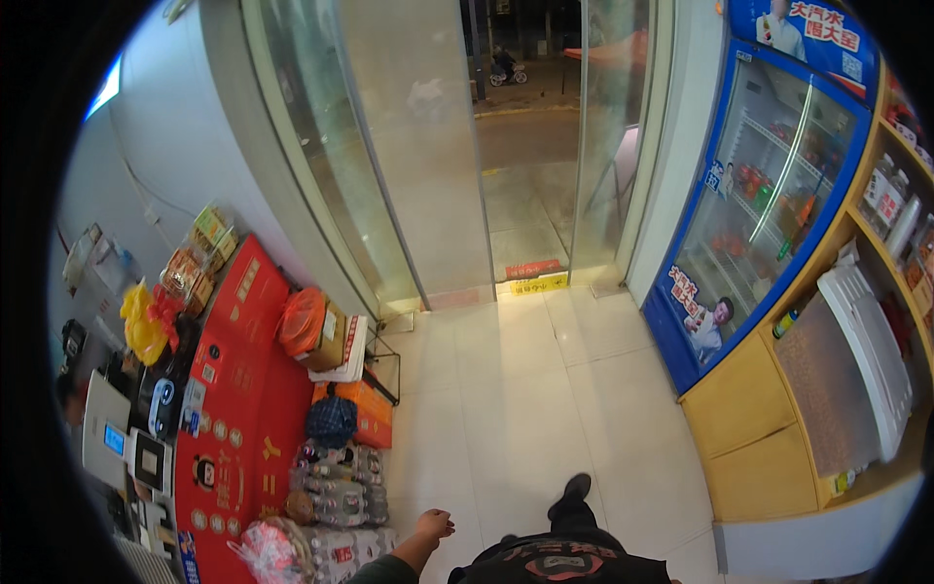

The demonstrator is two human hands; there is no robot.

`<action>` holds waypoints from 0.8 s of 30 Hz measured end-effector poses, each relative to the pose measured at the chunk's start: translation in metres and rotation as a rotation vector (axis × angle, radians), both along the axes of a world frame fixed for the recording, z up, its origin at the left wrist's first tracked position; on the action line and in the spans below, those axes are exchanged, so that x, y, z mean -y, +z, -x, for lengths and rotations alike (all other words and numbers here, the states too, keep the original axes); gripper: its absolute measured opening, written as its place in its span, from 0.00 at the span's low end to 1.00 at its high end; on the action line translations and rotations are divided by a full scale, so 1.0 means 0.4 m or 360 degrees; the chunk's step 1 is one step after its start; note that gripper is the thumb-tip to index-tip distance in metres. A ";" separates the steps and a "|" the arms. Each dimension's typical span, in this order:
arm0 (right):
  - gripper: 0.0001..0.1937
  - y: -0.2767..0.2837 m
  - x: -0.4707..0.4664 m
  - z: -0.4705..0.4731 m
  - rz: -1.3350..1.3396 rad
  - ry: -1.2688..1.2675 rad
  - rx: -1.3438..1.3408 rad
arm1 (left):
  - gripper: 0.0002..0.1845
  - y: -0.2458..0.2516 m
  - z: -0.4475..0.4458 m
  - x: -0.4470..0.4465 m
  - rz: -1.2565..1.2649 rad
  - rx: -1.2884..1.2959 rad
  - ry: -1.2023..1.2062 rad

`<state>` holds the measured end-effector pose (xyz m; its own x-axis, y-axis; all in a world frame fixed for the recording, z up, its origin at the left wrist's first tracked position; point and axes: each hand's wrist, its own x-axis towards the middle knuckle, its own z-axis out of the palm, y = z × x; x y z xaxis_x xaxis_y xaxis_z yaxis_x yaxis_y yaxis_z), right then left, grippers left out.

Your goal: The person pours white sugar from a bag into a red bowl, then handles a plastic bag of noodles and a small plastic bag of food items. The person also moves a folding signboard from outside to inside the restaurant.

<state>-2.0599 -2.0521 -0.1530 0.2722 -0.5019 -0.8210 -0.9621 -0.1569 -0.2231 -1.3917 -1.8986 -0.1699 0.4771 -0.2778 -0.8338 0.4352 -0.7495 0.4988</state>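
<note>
My left hand (436, 523) hangs low over the tiled floor (511, 416), its fingers curled in, with nothing visible in them. Nearest to it, on the left, stand shrink-wrapped packs of plastic bottles (339, 493) against a red counter (252, 365). My right hand is out of view. Below me are my dark printed clothing (562, 562) and one dark shoe (579, 485) stepping forward. Ahead, a glass door (416, 160) stands beside an open gap with yellow and red floor strips (538, 283) at its threshold.
Cartons with an orange bag (303, 317) rest on a small stand by the counter. Food packs, a yellow bag (142, 321) and a payment terminal (149, 460) sit on top. At right are a blue drinks fridge (766, 204) and wooden shelving (751, 452) holding a plastic bin (839, 379).
</note>
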 end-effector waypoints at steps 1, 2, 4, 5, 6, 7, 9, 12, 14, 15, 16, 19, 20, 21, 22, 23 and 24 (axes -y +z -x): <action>0.17 -0.006 0.050 0.000 -0.0032 -0.0045 -0.0016 | 0.10 0.024 -0.012 0.079 0.0055 0.0027 -0.0031; 0.17 -0.016 0.106 0.001 -0.0052 -0.0045 -0.0028 | 0.10 0.040 -0.016 0.146 0.0104 0.0047 -0.0065; 0.16 -0.048 0.239 -0.007 -0.0083 -0.0002 -0.0035 | 0.10 0.064 -0.016 0.237 0.0037 -0.0049 -0.0091; 0.15 -0.066 0.322 -0.017 -0.0089 0.0122 -0.0024 | 0.10 0.072 -0.017 0.261 -0.0009 -0.0070 -0.0106; 0.15 -0.087 0.414 -0.039 -0.0079 0.0296 0.0006 | 0.11 0.076 -0.011 0.275 -0.0124 -0.0081 -0.0216; 0.14 -0.106 0.511 -0.069 -0.0054 0.0579 0.0043 | 0.13 0.075 -0.011 0.289 -0.0317 -0.0087 -0.0325; 0.13 -0.157 0.747 -0.212 0.0080 0.1245 0.0022 | 0.14 0.072 -0.007 0.318 -0.0379 0.0018 -0.0659; 0.10 -0.159 1.130 -0.534 0.0336 0.1361 -0.0125 | 0.14 0.072 -0.024 0.409 -0.0423 0.0118 -0.0879; 0.09 -0.095 1.346 -0.756 0.0687 0.1287 0.0167 | 0.15 0.075 -0.053 0.502 -0.0436 0.0120 -0.0861; 0.17 -0.051 1.429 -0.849 0.0525 0.0619 0.0531 | 0.15 0.074 -0.072 0.551 -0.0438 0.0117 -0.0844; 0.19 -0.014 1.489 -0.952 0.0331 0.0094 0.0669 | 0.16 0.069 -0.092 0.599 -0.0437 0.0110 -0.0831; 0.24 0.068 1.601 -1.189 0.0141 -0.0324 0.0854 | 0.16 0.047 -0.167 0.728 -0.0451 0.0093 -0.0806; 0.24 0.076 1.636 -1.245 0.0120 -0.0303 0.0912 | 0.17 0.037 -0.203 0.773 -0.0450 0.0084 -0.0798; 0.24 0.074 1.659 -1.274 0.0149 -0.0152 0.0787 | 0.17 0.024 -0.236 0.812 -0.0456 0.0071 -0.0804; 0.23 0.063 1.673 -1.292 0.0164 -0.0012 0.0699 | 0.17 0.012 -0.275 0.853 -0.0449 0.0074 -0.0812; 0.22 0.045 1.719 -1.319 0.0211 0.0126 0.0629 | 0.17 0.004 -0.322 0.898 -0.0448 0.0071 -0.0833; 0.22 0.026 1.756 -1.317 0.0169 -0.0017 0.0593 | 0.18 -0.003 -0.370 0.946 -0.0442 0.0077 -0.0855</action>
<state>-1.5331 -2.7546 -0.1425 0.5363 -0.5831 -0.6102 -0.8198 -0.1881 -0.5409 -1.2437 -2.2769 -0.1709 0.3697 -0.2656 -0.8904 -0.0585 -0.9630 0.2630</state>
